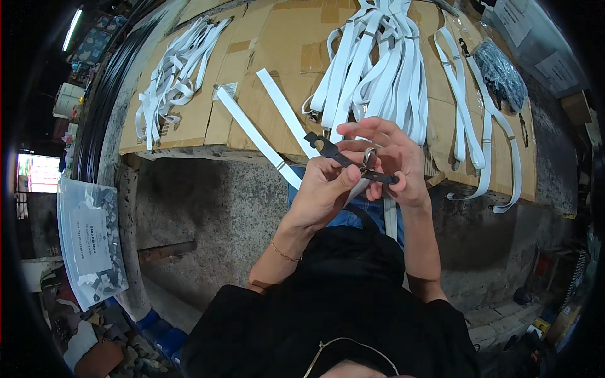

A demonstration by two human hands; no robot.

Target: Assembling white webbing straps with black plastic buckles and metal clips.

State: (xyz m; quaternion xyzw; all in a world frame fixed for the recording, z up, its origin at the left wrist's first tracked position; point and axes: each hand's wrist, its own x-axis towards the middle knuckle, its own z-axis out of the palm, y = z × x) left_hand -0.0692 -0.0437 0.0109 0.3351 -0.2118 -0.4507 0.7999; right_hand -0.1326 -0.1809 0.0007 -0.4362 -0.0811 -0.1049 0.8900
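Close in front of my body, my left hand (321, 195) pinches a black tab (333, 151) between thumb and fingers. One end of the tab sticks out past that hand and has a notched, hooked shape. My right hand (406, 167) is curled around the tab's other end, beside a shiny metal loop (370, 156). A white strap (357, 189) hangs below the fingers, partly hidden by them. Two white straps with flat ends, one of them the strap with a metal slider (249, 129), run from the bench toward my lap.
On the cardboard-covered bench (265, 38) lie a large bundle of white straps (378, 69), a smaller pile (173, 75), and a few loose straps (463, 107). A plastic bag of dark parts (501, 72) rests at right. A clear bin (94, 242) stands at left.
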